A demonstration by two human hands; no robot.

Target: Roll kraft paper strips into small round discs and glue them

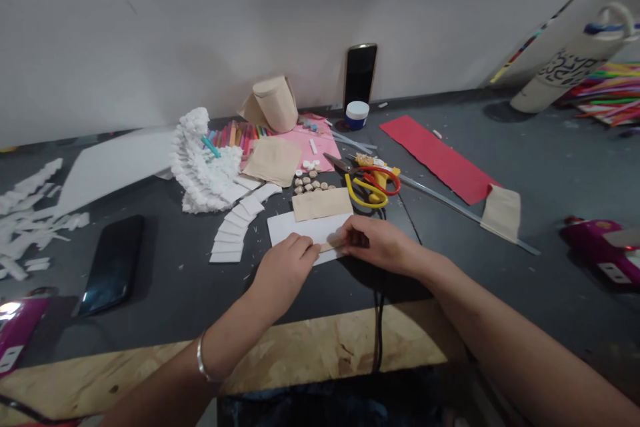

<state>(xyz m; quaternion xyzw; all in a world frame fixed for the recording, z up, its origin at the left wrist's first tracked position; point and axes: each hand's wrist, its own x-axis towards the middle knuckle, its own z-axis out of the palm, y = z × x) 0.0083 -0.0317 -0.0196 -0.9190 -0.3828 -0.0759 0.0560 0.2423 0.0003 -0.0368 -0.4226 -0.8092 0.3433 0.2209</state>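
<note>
My left hand (293,260) and my right hand (367,240) are both closed on a narrow beige paper strip (331,247), which looks folded or rolled. The strip lies over a white rectangular sheet (287,227) near the table's front edge. A flat beige rectangle (323,204) rests along the far side of that sheet. Just beyond it sit several small beige rolled pieces (311,182) and a few white ones. Scissors (373,187) with red and yellow handles lie beyond my right hand. My fingers hide the strip's ends.
Left of the sheet, white rectangles (231,237) fan out beside a fluffy white piece (200,167). A black phone (113,263) lies left; another phone (360,73) leans on the wall. A beige roll (275,103), red strip (440,157), white-lidded jar (357,115) and bottle (565,70) stand around.
</note>
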